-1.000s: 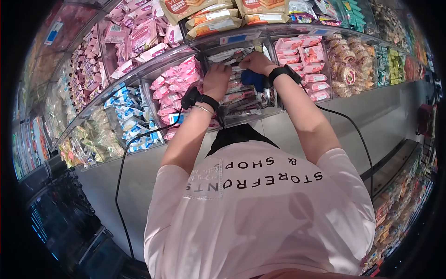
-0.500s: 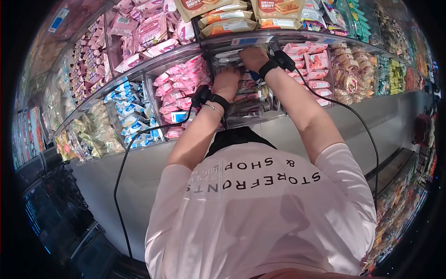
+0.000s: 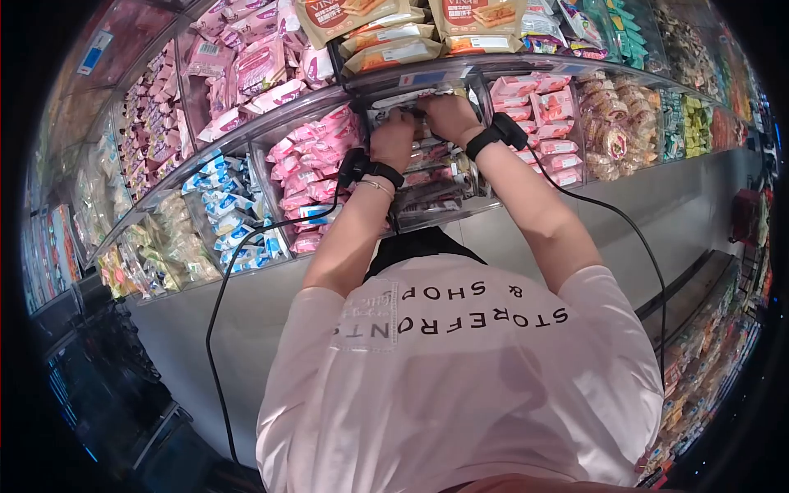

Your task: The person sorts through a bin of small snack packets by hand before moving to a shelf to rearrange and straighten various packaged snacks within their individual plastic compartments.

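Note:
Both hands reach into a middle shelf compartment holding small packets (image 3: 431, 177) in clear and dark wrappers. My left hand (image 3: 393, 138) is at the compartment's left side, its fingers curled over the packets. My right hand (image 3: 450, 117) lies near the back, fingers bent inward and pointing toward my left hand. Their fingertips are close together over a whitish, shiny wrapper (image 3: 394, 102) at the back. Whatever the fingers grip is hidden by the hands.
Pink packets (image 3: 320, 152) fill the compartment on the left, with blue-and-white packets (image 3: 230, 201) farther left. More pink packets (image 3: 555, 115) and round wrapped snacks (image 3: 612, 123) lie to the right. Above are large biscuit bags (image 3: 390, 49). Black cables (image 3: 220, 329) hang from both wrists.
My right hand has come slightly down, and its fingers have turned toward my left hand. My left hand has shifted slightly up. A blue patch under my right wrist no longer shows.

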A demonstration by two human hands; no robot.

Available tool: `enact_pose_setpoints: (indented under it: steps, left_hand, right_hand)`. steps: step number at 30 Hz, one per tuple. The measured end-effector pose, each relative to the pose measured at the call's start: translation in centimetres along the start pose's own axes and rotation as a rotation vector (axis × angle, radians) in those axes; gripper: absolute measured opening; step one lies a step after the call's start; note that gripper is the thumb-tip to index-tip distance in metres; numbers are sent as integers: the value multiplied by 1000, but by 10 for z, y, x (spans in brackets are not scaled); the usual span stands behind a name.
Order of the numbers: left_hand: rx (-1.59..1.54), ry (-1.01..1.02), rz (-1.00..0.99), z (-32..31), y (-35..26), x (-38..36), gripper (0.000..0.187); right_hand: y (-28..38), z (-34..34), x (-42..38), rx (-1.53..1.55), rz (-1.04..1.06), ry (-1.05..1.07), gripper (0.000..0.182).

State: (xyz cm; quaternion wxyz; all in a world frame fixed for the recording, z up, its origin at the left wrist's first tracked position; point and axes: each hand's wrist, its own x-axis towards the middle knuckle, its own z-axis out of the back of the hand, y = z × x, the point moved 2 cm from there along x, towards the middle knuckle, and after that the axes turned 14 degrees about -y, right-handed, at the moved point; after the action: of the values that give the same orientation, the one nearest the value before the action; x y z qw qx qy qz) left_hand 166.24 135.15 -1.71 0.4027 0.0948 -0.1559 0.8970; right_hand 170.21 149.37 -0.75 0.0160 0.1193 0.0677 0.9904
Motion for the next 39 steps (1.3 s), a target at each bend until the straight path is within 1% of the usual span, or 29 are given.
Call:
enact_pose_setpoints:
  steps: [2,4,6,7,8,9,10,11,12,13,16,18,20,22,23,24,26,27,28,31,33,34,36,37,38,39]
  left_hand:
    - [-18,-2,21,-3,0,0,18]
    - [2,58,101,0,0,7,19]
    - [18,53,96,-3,2,4,18]
    - [-35,16,82,-5,4,2,17]
    - [-84,-26,64,-7,8,3,17]
    - [-132,-19,74,0,7,0,20]
    - [-178,-61,40,19,1,-3,25]
    - [-305,-163,2,44,-5,-7,28]
    - [-396,-254,-26,70,-13,-11,23]
    - [-478,-288,-37,97,-19,-11,21]
    - [-520,-562,-12,170,-17,-4,25]
    - [-505,-746,65,205,1,18,30]
    - [-515,-857,184,226,20,48,39]
    - [-487,-822,213,233,39,74,50]
    - [-409,-738,238,232,49,85,64]
    - [-411,-744,224,226,60,95,64]
    - [-369,-602,195,213,74,112,77]
    - [-393,-514,245,223,65,113,87]
    - [-349,-526,202,224,64,116,91]
    - [-346,-520,159,223,69,131,91]
    - [-767,-214,284,223,69,141,81]
    - [-825,-156,267,215,72,147,70]
    - [-833,-190,214,205,73,155,61]
    - [-841,-194,223,202,73,154,56]
    - [-759,-184,228,201,75,153,57]
    - [-686,-153,243,210,66,147,58]
  right_hand:
    - [-3,-4,-7,98,-44,-33,22]
    - [-3,10,-9,122,-93,-13,24]
    - [-10,32,-18,186,-351,-158,20]
    - [-15,40,-28,259,-345,-337,18]
    - [-18,47,-37,248,-377,-419,17]
    - [-22,55,-47,275,-406,-428,15]
    - [-21,64,-56,266,-457,-425,15]
    - [-23,67,-67,300,-460,-394,17]
    - [-19,77,-75,341,-463,-390,19]
    - [-18,82,-81,346,-479,-368,19]
    - [-7,114,-82,436,-458,-544,16]
    - [2,142,-70,455,-496,-570,15]
    - [9,169,-55,446,-351,-784,16]
    - [13,189,-40,425,-344,-841,17]
    - [12,197,-32,430,-346,-887,19]
    - [9,204,-26,435,-347,-933,21]
    - [-1,212,-14,376,-411,-942,27]
    - [-8,212,-9,322,-413,-938,39]
    - [-13,214,-5,320,-406,-952,39]
    - [-24,215,5,297,-494,-844,58]
    - [-25,221,7,290,-479,-847,58]
    - [-24,224,10,285,-464,-842,58]
    - [-21,231,17,314,-467,-853,56]
    - [-19,236,23,335,-448,-800,54]
    - [-16,239,30,355,-428,-748,52]
    - [-12,241,39,327,-337,-802,49]
